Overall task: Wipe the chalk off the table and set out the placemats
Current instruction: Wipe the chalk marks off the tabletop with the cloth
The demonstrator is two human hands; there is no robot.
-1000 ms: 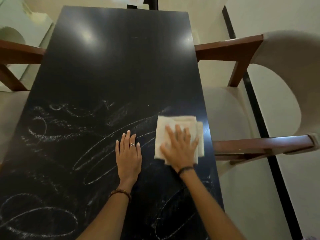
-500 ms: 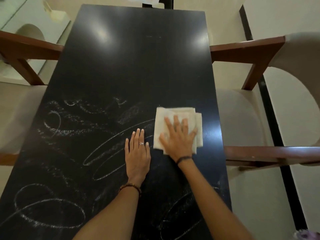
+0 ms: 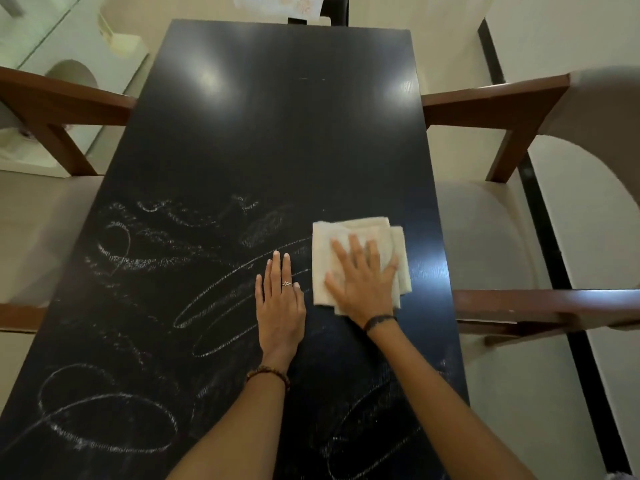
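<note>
Underhand, folded soft cloth (image 3: 360, 237), chalky table (image 3: 277, 133).

Looks like a home dining rm: long black table (image 3: 277, 133) w/ chalk scribbles (image 3: 214, 299), flanked by upholstered armchairs w/ brown wood arms, one each side (image 3: 502, 237) (image 3: 52, 216). Pale tiled floor (image 3: 450, 39) w/ a dark inlay strip (image 3: 554, 258). Glass-topped white furniture piece (image 3: 41, 39) far left, domestic in style

Right hand (image 3: 362, 284) flat on cloth (image 3: 360, 237) (folded); chalk scrawls (image 3: 221, 299) remain.
</note>
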